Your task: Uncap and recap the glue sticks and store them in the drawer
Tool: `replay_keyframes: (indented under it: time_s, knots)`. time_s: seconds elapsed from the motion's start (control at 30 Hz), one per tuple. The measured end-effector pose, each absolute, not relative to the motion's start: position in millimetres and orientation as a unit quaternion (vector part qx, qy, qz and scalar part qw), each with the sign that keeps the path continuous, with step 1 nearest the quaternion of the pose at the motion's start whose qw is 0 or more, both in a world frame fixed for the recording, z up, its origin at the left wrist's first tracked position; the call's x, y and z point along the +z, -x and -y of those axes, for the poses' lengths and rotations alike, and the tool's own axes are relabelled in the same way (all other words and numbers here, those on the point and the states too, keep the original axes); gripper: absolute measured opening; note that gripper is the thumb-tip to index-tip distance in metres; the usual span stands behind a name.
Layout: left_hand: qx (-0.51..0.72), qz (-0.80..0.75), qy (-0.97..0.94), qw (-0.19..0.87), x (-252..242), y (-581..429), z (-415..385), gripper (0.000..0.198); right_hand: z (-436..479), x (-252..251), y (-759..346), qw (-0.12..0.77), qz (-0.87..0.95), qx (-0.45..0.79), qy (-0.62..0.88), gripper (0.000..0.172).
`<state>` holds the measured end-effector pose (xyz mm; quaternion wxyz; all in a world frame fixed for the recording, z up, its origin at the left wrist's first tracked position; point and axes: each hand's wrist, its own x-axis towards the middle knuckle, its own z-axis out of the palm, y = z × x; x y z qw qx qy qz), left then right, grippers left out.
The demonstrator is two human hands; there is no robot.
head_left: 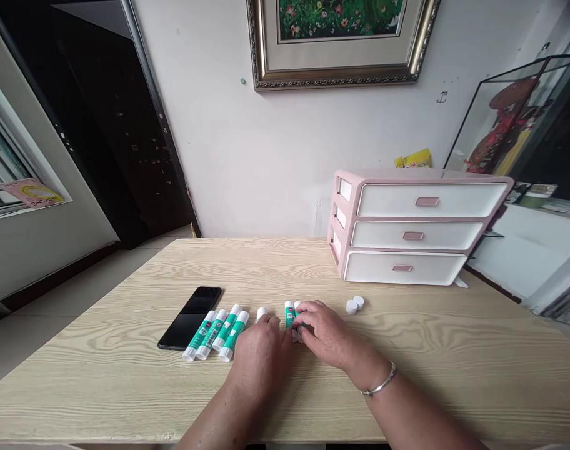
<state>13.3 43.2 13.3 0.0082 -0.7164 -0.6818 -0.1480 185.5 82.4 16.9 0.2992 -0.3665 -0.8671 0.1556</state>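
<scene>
My left hand point(261, 344) is closed over a green-and-white glue stick point(262, 312). Only that stick's white end shows above my knuckles. My right hand point(325, 331) has its fingers bent round another glue stick point(297, 306), which is partly hidden by them. Between my hands, touching or almost touching that one, lies one more glue stick point(289, 312). Left of my left hand several glue sticks point(217, 334) lie side by side, slanting. Two small white caps point(355, 305) rest on the table to the right of my right hand.
A black phone point(186, 322) lies beside the glue sticks on the left of the wooden table point(125, 375). A pink-and-white drawer unit point(411, 234) stands at the back right. Behind the table is a wall with a framed picture point(344, 78).
</scene>
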Motion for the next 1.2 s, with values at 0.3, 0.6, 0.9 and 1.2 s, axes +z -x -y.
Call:
replay_keyframes:
  time_s: [0.3, 0.6, 0.9, 1.2]
  knots:
    - [-0.122, 0.665, 0.736, 0.025, 19, -21, -60, 0.039, -90, 13, -189, 0.319, 0.856, 0.163, 0.373, 0.033]
    - [-0.09, 0.697, 0.712, 0.009, 23, -29, -68, 0.037, -101, -3, -194, 0.361, 0.819, 0.141, 0.424, 0.026]
    - [-0.227, 0.708, 0.663, -0.093, 17, -9, -58, 0.028, -118, -2, -228, 0.297, 0.729, -0.016, 0.616, 0.025]
    - [-0.477, 0.55, 0.64, -0.245, 14, -1, -48, 0.036, -114, 6, -242, 0.188, 0.692, -0.062, 0.694, 0.026]
